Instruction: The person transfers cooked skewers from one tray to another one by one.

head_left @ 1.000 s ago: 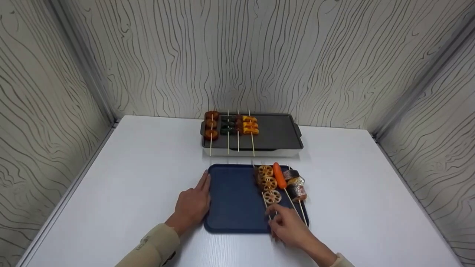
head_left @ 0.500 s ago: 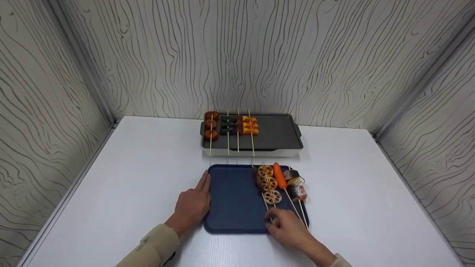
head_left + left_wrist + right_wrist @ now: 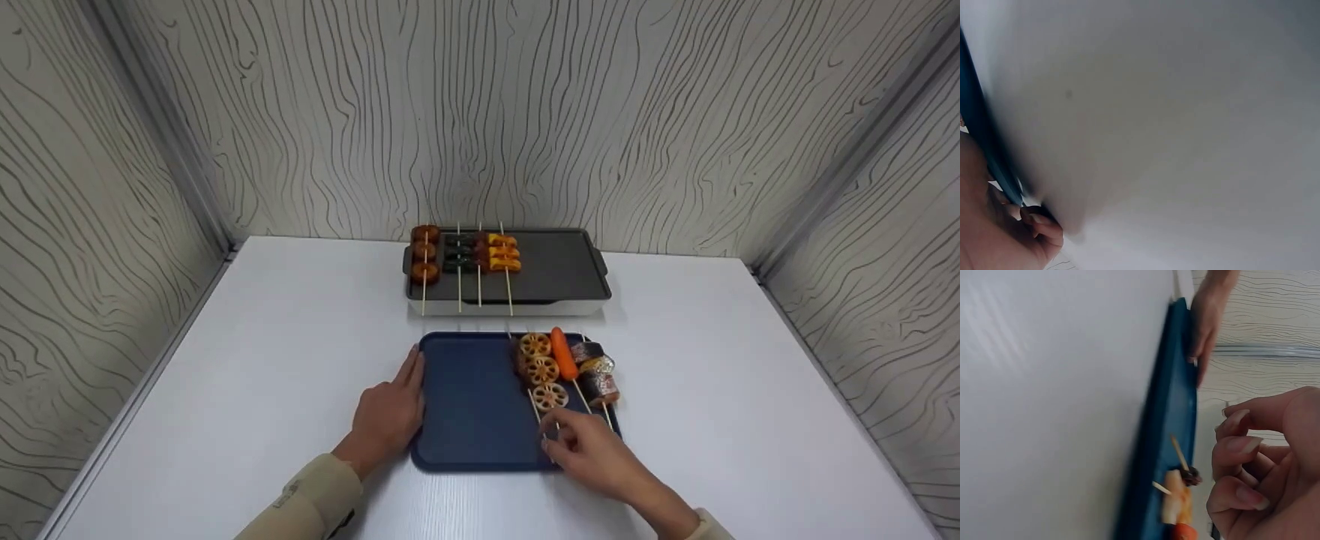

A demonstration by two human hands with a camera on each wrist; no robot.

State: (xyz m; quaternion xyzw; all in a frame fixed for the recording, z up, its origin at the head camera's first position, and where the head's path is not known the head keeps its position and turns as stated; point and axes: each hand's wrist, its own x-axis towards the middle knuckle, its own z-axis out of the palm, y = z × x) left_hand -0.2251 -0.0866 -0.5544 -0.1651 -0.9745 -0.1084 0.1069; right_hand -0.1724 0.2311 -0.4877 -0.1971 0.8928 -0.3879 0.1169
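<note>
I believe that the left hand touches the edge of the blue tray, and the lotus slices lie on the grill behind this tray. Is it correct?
Not quite: the lotus slices lie on the blue tray, not on the grill. The head view shows this. The left hand does touch the tray's edge.

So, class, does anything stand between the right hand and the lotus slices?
Nothing visible does. The right hand is at the near side of the lotus slices; the orange food and brown pieces lie beside them.
</note>
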